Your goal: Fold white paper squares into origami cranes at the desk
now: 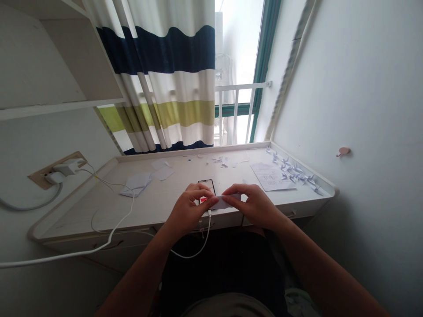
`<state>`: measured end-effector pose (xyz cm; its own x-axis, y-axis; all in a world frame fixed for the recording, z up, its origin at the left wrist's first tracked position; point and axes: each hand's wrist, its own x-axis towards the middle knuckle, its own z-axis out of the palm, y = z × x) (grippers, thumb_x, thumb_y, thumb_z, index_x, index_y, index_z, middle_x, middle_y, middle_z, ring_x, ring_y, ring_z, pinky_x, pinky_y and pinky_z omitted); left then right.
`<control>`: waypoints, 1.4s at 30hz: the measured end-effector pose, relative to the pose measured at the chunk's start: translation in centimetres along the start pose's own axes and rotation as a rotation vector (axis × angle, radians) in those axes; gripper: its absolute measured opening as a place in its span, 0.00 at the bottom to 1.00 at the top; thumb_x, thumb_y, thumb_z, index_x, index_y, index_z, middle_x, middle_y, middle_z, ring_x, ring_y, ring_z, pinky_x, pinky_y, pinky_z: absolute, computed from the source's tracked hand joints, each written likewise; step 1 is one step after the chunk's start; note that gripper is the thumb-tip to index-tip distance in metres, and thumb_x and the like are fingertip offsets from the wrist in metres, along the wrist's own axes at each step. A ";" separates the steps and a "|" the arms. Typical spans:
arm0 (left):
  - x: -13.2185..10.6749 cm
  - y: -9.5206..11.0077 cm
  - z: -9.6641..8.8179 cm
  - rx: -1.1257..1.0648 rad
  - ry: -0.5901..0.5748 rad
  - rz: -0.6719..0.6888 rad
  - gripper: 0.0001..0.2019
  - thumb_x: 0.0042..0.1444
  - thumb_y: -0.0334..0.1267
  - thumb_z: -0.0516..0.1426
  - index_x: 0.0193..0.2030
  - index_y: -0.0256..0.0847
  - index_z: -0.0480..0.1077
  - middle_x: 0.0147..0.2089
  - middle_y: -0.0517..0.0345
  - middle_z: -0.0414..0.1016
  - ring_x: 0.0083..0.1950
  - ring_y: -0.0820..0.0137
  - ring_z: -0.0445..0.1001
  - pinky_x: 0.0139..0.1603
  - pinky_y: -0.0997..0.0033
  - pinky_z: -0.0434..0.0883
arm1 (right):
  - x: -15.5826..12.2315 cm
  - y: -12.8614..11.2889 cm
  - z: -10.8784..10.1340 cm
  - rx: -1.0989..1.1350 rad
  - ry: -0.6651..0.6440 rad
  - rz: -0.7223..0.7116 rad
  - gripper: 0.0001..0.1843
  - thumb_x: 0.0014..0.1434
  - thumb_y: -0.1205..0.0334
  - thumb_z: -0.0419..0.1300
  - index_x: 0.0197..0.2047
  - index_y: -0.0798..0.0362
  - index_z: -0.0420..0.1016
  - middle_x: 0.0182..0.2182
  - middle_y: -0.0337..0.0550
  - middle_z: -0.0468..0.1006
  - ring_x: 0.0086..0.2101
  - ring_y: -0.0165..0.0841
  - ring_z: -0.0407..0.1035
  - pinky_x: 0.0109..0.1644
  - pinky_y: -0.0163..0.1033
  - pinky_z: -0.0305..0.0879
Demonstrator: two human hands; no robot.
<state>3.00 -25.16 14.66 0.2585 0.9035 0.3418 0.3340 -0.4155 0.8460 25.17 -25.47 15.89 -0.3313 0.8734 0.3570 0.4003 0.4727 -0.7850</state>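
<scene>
Both hands meet over the front edge of a pale desk (155, 207). My left hand (190, 207) and my right hand (253, 204) pinch a small folded piece of white paper (228, 200) between thumbs and fingers, one at each end. Just behind and under the paper lies a black phone (207, 185) with a white charging cable (132, 220) plugged into its near end. Part of the phone is hidden by my left fingers.
Several small folded paper cranes (295, 174) line the desk's right side beside a printed sheet (271, 176). Folded white papers (137, 184) lie at left, paper scraps (223, 160) at the back. A charger (68, 167) sits in a wall socket at left. Striped curtain (165, 79) and window behind.
</scene>
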 end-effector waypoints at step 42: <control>1.8 -0.9 -1.2 -0.245 -0.130 -0.224 0.19 0.52 0.54 0.70 0.32 0.38 0.82 0.28 0.54 0.79 0.29 0.71 0.72 0.29 0.73 0.67 | -0.4 0.9 -3.9 0.142 0.097 0.188 0.20 0.60 0.43 0.69 0.29 0.51 0.82 0.25 0.44 0.84 0.28 0.36 0.76 0.36 0.43 0.71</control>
<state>2.08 -23.01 15.04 0.3221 0.9419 0.0952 0.1720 -0.1571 0.9725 29.00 -24.92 17.02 -0.1760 0.9548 0.2397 0.3209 0.2858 -0.9030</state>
